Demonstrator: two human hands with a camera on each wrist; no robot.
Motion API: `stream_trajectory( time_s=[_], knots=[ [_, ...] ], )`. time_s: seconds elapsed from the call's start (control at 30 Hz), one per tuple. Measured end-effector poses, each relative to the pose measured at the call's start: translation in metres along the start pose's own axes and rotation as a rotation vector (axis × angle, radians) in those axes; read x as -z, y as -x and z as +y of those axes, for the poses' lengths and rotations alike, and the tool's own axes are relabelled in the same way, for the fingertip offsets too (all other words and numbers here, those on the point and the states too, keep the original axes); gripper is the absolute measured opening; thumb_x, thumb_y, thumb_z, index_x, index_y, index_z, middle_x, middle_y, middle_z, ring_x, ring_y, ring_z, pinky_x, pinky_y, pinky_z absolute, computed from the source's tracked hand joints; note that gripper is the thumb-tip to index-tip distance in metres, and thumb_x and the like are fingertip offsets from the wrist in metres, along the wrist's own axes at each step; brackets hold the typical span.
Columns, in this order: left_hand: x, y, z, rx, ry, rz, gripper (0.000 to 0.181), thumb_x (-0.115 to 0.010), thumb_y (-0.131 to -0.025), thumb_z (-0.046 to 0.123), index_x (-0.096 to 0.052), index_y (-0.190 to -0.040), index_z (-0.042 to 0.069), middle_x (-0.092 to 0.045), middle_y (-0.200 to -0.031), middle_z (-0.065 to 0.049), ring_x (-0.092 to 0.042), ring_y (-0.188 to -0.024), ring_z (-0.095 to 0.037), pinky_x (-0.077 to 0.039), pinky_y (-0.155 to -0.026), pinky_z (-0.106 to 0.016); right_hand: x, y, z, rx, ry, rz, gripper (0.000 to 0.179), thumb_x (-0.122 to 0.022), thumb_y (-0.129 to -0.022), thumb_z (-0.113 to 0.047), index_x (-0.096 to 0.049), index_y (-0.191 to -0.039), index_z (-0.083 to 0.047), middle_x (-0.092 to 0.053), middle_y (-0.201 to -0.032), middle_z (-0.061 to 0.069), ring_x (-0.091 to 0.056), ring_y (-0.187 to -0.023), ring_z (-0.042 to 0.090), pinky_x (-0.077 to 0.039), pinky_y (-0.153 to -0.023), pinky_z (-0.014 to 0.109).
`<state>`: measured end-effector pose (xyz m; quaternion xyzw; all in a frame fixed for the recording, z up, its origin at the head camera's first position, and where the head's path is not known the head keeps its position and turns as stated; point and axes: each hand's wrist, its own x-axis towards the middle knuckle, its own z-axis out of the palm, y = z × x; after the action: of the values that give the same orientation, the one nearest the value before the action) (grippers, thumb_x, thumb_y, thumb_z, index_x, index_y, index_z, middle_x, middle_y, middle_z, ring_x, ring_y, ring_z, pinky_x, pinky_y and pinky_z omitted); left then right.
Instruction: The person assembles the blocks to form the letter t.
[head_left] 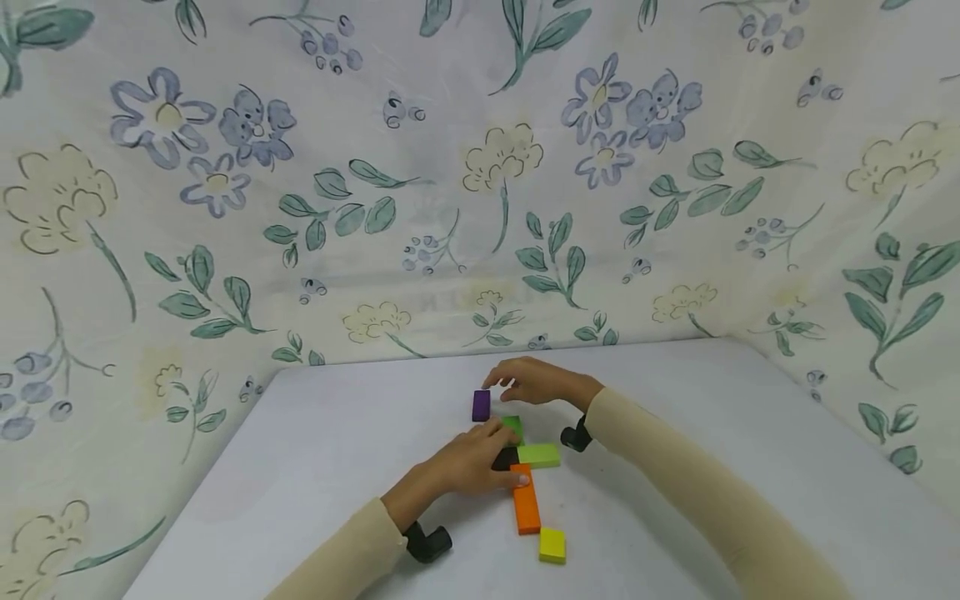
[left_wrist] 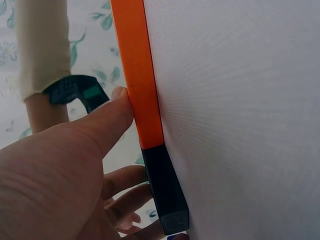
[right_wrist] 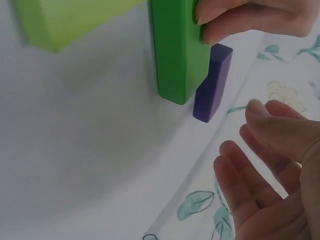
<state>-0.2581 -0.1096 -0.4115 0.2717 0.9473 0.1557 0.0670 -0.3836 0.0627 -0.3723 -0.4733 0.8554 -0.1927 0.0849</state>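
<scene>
My left hand (head_left: 472,460) lies over a group of blocks on the table. Its thumb touches the orange block (left_wrist: 137,65), while the fingers rest along the black block (left_wrist: 167,195) and the green block (right_wrist: 175,55). The orange and black blocks stand end to end in the left wrist view. A lime block (head_left: 540,456) sits beside the black one. My right hand (head_left: 536,381) hovers at the far side with loosely bent fingers and nothing in them. Nearest to it is a purple block (head_left: 482,406), set apart from the others.
A yellow block (head_left: 552,546) lies near the close end of the orange one. The white table (head_left: 300,483) ends at a floral curtain (head_left: 450,208) behind and at the sides. Dark wrist bands with cameras (head_left: 429,543) sit on both arms.
</scene>
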Motion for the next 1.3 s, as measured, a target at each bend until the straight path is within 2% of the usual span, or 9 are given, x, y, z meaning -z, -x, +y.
stream_trajectory(
  time_s=[0.13, 0.33, 0.53, 0.73, 0.87, 1.1, 1.3],
  knots=[
    [0.002, 0.001, 0.002, -0.018, -0.004, 0.011, 0.061, -0.066, -0.090, 0.057, -0.056, -0.135, 0.017, -0.050, -0.133, -0.002, -0.051, -0.123, -0.021, -0.046, -0.106, -0.048, -0.004, -0.010, 0.001, -0.020, 0.023, -0.028, 0.034, -0.065, -0.095, -0.003, -0.067, -0.127, -0.013, -0.066, -0.128, 0.006, -0.063, -0.118, 0.027, -0.054, -0.100, 0.036],
    [0.002, 0.000, 0.005, -0.018, -0.002, 0.002, 0.060, -0.065, -0.091, 0.056, -0.055, -0.136, 0.018, -0.050, -0.135, -0.003, -0.051, -0.125, -0.023, -0.044, -0.109, -0.050, -0.010, -0.016, -0.002, -0.056, 0.045, -0.063, 0.035, -0.064, -0.096, -0.002, -0.067, -0.128, -0.015, -0.064, -0.131, 0.003, -0.061, -0.120, 0.025, -0.051, -0.103, 0.039],
    [0.002, -0.001, 0.004, -0.005, -0.010, 0.003, 0.060, -0.066, -0.091, 0.056, -0.055, -0.137, 0.019, -0.051, -0.132, -0.002, -0.051, -0.123, -0.021, -0.045, -0.108, -0.049, -0.014, -0.021, -0.005, -0.022, 0.119, -0.076, 0.034, -0.062, -0.096, 0.001, -0.070, -0.124, -0.016, -0.065, -0.130, 0.001, -0.059, -0.122, 0.017, -0.045, -0.111, 0.037],
    [0.002, 0.000, 0.006, -0.007, -0.002, -0.002, 0.061, -0.065, -0.090, 0.057, -0.055, -0.136, 0.018, -0.051, -0.133, -0.002, -0.051, -0.124, -0.021, -0.044, -0.108, -0.050, -0.013, -0.020, -0.011, -0.030, 0.200, -0.061, 0.030, -0.065, -0.094, 0.000, -0.071, -0.120, -0.016, -0.067, -0.122, 0.002, -0.060, -0.114, 0.018, -0.047, -0.108, 0.037],
    [0.003, 0.001, 0.007, -0.003, -0.004, -0.005, 0.062, -0.065, -0.090, 0.058, -0.055, -0.137, 0.019, -0.050, -0.135, -0.002, -0.050, -0.128, -0.022, -0.043, -0.110, -0.051, -0.011, -0.018, -0.016, -0.054, 0.217, -0.060, 0.029, -0.069, -0.091, -0.001, -0.071, -0.117, -0.014, -0.067, -0.124, 0.003, -0.060, -0.116, 0.021, -0.046, -0.109, 0.039],
    [0.003, 0.002, 0.004, -0.015, -0.009, -0.001, 0.061, -0.064, -0.091, 0.057, -0.055, -0.136, 0.018, -0.050, -0.135, -0.001, -0.050, -0.128, -0.022, -0.043, -0.109, -0.049, -0.013, -0.019, -0.017, -0.091, 0.269, -0.093, 0.028, -0.071, -0.092, -0.009, -0.070, -0.118, -0.020, -0.069, -0.119, -0.002, -0.059, -0.110, 0.016, -0.048, -0.106, 0.034],
    [0.001, 0.003, 0.003, -0.013, -0.009, -0.003, 0.060, -0.064, -0.091, 0.058, -0.056, -0.135, 0.018, -0.050, -0.136, 0.001, -0.049, -0.129, -0.021, -0.043, -0.109, -0.048, -0.014, -0.017, -0.018, -0.086, 0.251, -0.098, 0.028, -0.071, -0.093, -0.010, -0.071, -0.119, -0.019, -0.068, -0.115, 0.000, -0.059, -0.107, 0.016, -0.049, -0.104, 0.034]
  ],
)
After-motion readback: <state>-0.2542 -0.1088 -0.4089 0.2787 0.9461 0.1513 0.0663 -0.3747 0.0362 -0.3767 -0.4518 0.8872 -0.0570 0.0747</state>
